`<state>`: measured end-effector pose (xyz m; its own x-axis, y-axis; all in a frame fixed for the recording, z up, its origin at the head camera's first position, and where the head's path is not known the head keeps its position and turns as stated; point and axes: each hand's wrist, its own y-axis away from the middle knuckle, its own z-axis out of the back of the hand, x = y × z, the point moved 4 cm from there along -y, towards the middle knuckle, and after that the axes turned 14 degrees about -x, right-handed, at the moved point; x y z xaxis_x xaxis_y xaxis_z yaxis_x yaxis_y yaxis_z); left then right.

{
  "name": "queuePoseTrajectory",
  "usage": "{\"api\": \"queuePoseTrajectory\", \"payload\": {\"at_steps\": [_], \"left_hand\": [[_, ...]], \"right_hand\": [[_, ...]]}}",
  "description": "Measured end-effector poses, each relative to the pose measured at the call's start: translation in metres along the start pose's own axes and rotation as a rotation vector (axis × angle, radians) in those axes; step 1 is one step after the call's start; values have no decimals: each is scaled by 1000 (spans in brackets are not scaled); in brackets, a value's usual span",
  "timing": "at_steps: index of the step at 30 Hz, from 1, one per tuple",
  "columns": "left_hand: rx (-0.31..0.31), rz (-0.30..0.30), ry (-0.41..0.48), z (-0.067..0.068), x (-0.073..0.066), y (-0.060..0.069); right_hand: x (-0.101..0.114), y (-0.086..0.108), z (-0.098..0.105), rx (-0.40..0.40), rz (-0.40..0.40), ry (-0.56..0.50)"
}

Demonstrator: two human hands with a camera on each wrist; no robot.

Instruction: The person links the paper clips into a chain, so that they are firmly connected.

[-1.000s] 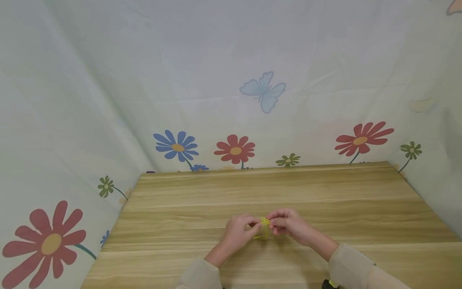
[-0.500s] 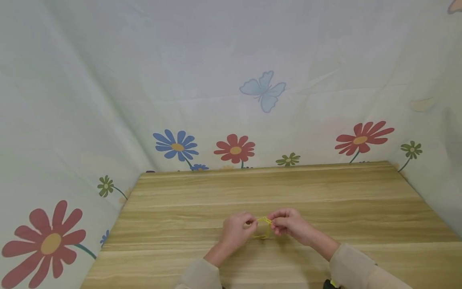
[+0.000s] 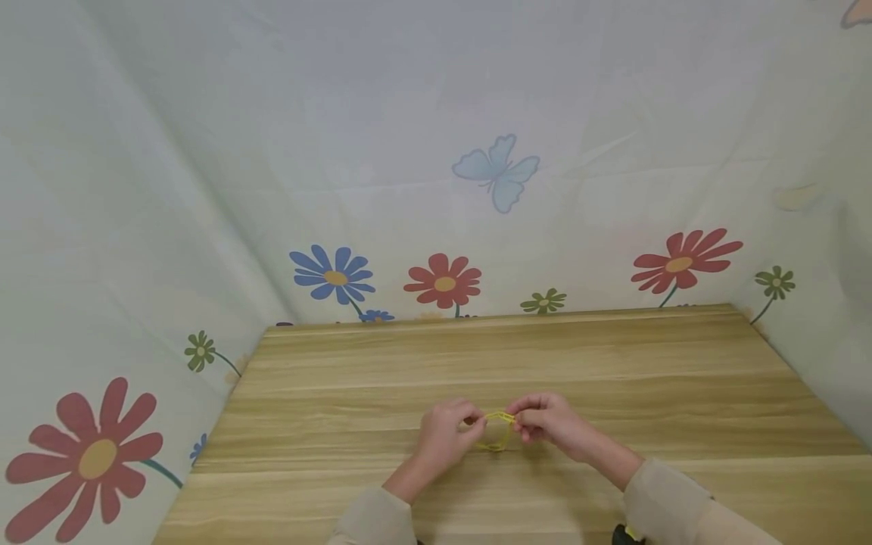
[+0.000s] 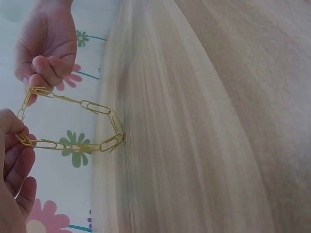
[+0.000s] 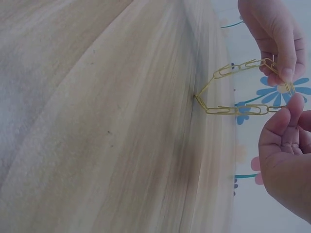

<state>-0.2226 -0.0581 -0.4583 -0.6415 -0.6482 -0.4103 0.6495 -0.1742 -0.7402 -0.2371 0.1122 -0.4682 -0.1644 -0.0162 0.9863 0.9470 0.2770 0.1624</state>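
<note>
A chain of linked yellow paper clips (image 3: 503,415) hangs between the two hands, just over the wooden table. My left hand (image 3: 446,435) pinches it between thumb and forefinger on one side. On the other side my right hand (image 3: 553,425) pinches another clip. In the left wrist view the paper clip chain (image 4: 111,142) forms a loop, with its lowest clips at or close to the tabletop. The right wrist view shows the same loop, my right hand (image 5: 286,150) at lower right and my left hand (image 5: 279,36) above. Fingertips hide the clips they hold.
The wooden table (image 3: 381,371) reaches back to a pale cloth backdrop (image 3: 381,136) printed with flowers and a butterfly. Cloth also hangs along both sides. A small black and yellow object (image 3: 625,534) shows by the right sleeve at the bottom edge.
My left hand has shifted slightly left and my right hand slightly right. More of the upper stretch of paper clips shows between them, and the loop is wider.
</note>
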Motion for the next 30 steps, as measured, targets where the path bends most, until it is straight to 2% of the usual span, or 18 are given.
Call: {"api": "queuePoseTrajectory", "payload": {"at_steps": [4, 8, 15, 20, 25, 30], "left_hand": [[60, 49, 40, 0, 0, -1], [136, 97, 95, -1, -1, -2], [244, 143, 164, -2, -4, -4], [313, 192, 197, -2, -11, -7], [357, 220, 204, -2, -19, -13], [359, 203, 204, 0, -27, -22]], "right_hand": [[1, 1, 4, -7, 8, 27], [5, 4, 7, -20, 30, 97], [14, 15, 16, -8, 159, 265], [18, 21, 20, 1, 213, 302], [17, 24, 23, 14, 214, 293], [16, 26, 23, 31, 232, 306]]}}
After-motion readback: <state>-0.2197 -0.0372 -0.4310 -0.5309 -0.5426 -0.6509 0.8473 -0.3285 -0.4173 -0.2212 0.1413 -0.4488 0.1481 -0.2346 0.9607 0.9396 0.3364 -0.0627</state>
